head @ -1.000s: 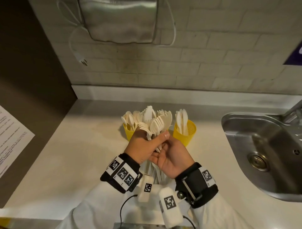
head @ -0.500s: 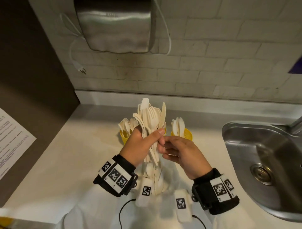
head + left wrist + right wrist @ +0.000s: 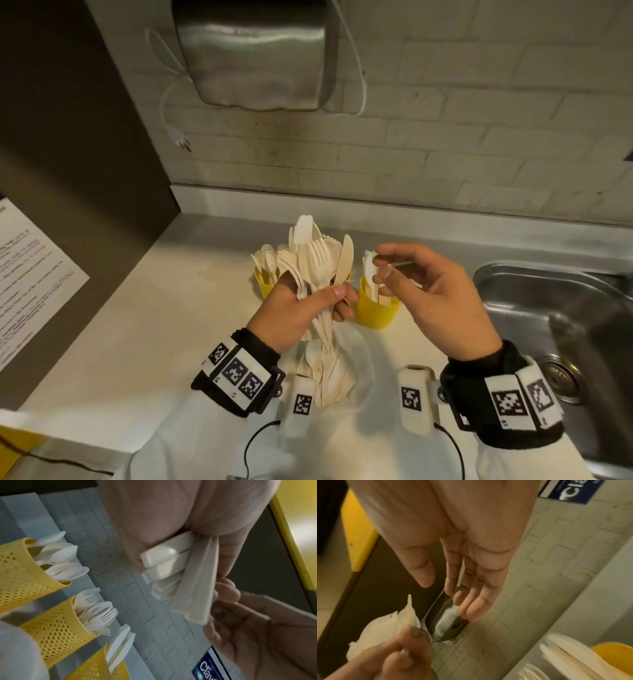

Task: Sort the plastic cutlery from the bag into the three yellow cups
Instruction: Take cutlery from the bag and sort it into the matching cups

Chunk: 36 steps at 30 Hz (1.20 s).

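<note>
The left hand [image 3: 301,308] grips a fanned bundle of smooth cream plastic cutlery [image 3: 317,260] by the handles, above the clear bag [image 3: 342,373] on the pale counter [image 3: 137,325]. The right hand [image 3: 435,294] hovers spread, fingers relaxed, holding nothing, over the right perforated yellow cup [image 3: 375,310] with knives. The spoon cup [image 3: 22,574] and fork cup [image 3: 56,628] stand further left.

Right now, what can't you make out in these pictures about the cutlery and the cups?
- Middle cup: hidden in the head view behind the bundle of cutlery that the left hand grips.
- Bag: its contents cannot be counted in the head view; the left hand and bundle cover it.
- Right hand: blurred in the head view; the right wrist view shows it empty.
</note>
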Motion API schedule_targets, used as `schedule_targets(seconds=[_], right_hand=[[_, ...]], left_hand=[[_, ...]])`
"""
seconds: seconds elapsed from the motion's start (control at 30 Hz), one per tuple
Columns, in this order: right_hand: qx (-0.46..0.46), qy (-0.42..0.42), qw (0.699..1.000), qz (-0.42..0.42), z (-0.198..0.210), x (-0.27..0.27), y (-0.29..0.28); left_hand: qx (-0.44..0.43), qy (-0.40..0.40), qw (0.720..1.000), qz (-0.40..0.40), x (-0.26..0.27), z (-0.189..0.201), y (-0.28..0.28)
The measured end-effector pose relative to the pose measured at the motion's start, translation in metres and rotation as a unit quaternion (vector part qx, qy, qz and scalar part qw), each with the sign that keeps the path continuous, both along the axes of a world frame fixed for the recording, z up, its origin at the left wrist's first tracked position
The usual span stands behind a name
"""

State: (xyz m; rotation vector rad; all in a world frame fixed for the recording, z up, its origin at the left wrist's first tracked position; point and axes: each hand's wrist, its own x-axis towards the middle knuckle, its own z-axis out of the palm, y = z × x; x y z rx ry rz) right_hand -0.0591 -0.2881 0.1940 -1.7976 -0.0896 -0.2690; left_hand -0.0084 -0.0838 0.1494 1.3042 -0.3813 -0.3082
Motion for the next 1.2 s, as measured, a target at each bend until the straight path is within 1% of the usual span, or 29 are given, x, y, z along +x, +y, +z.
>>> schedule_targets(seconds=[0.13,0.2,0.3,0.43,0.53,0.6,0.73,0.87,0.93,1.0,1.07,1.1,1.17,1.2], right_hand=[[-0.058,-0.083,0.995,0.013,0.012,0.002,0.019],[-0.068,-0.109,0.992,0.013,0.013,0.005,0.026],[-0.06,-0.112,0.992,0.012,0.009,0.01,0.03],[-0.087,-0.109,0.99,0.003,0.006,0.01,0.034],[-0.082,-0.098,0.992,0.001,0.001,0.01,0.034],[-0.078,-0.091,0.993,0.001,-0.001,0.01,0.033],[-0.081,-0.083,0.992,-0.044,-0.004,0.012,0.034],[-0.016,-0.065,0.995,-0.074,0.0,0.016,0.037],[0.047,-0.054,0.993,-0.096,0.003,0.021,0.035],[0.125,-0.05,0.983,-0.125,0.005,0.026,0.031],[0.205,-0.05,0.966,-0.148,0.01,0.032,0.024],[0.253,-0.053,0.953,-0.157,0.013,0.034,0.02],[0.362,-0.058,0.916,-0.164,0.022,0.038,0.012],[0.395,-0.061,0.903,-0.158,0.025,0.039,0.008]], left_hand=[[0.001,-0.025,0.999,-0.03,0.001,0.002,0.0],[0.009,-0.047,0.998,-0.038,0.004,0.005,0.002],[0.028,-0.063,0.997,-0.035,0.011,0.008,0.007],[0.075,-0.075,0.994,-0.025,0.015,0.007,0.012],[0.088,-0.088,0.992,-0.028,0.016,0.005,0.012],[0.098,-0.082,0.991,-0.034,0.016,0.005,0.012],[0.117,-0.079,0.988,-0.058,0.014,0.008,0.013],[0.111,-0.036,0.991,-0.061,0.014,0.009,0.014],[0.103,-0.026,0.992,-0.069,0.014,0.009,0.015],[0.099,-0.024,0.992,-0.072,0.015,0.009,0.016],[0.087,-0.005,0.993,-0.077,0.015,0.008,0.017],[0.074,0.019,0.994,-0.082,0.014,0.009,0.017],[0.051,0.068,0.991,-0.101,0.013,0.01,0.018],[0.047,0.08,0.99,-0.11,0.012,0.01,0.018]])
